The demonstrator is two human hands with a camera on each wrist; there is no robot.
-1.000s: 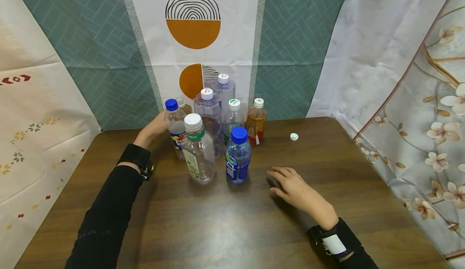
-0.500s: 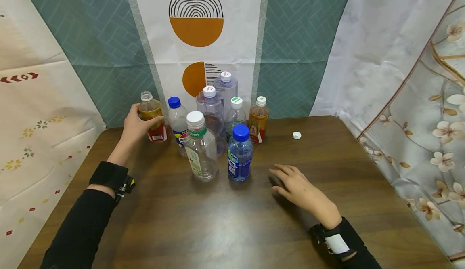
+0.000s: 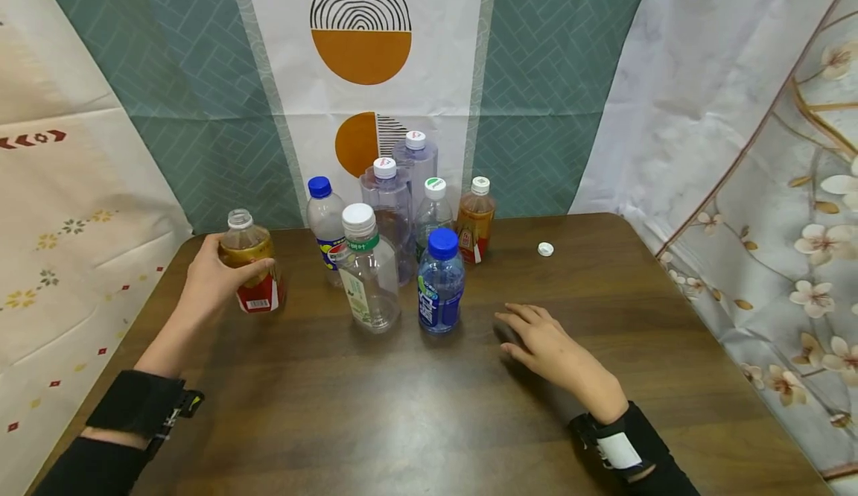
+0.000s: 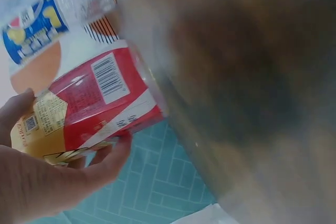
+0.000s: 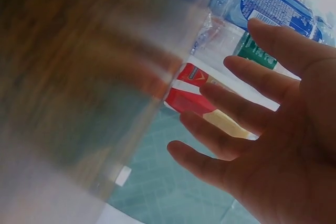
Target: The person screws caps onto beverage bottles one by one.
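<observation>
At the table's left side my left hand (image 3: 213,274) grips an uncapped plastic bottle (image 3: 263,289) with a red and yellow label. Thumb and fingers are wrapped around its sides, and the left wrist view shows the label's barcode side (image 4: 107,85). Whether the bottle's base touches the table cannot be told. My right hand (image 3: 559,351) lies low over the table at the right, palm down, fingers spread and holding nothing. Nearest to it stands a blue bottle (image 3: 440,287) with a blue cap. A loose white cap (image 3: 546,249) lies farther back on the right.
Capped bottles stand grouped mid-table: a clear one with a white cap (image 3: 371,287), a blue-capped one (image 3: 326,220), two ribbed clear ones (image 3: 385,194), a green-labelled one (image 3: 433,217) and an amber one (image 3: 476,220). Patterned cloth (image 3: 536,94) hangs behind the wooden table (image 3: 402,421).
My left hand has brought the uncapped bottle out from behind the blue-capped one, leftward and then toward me. My right hand stays where it was.
</observation>
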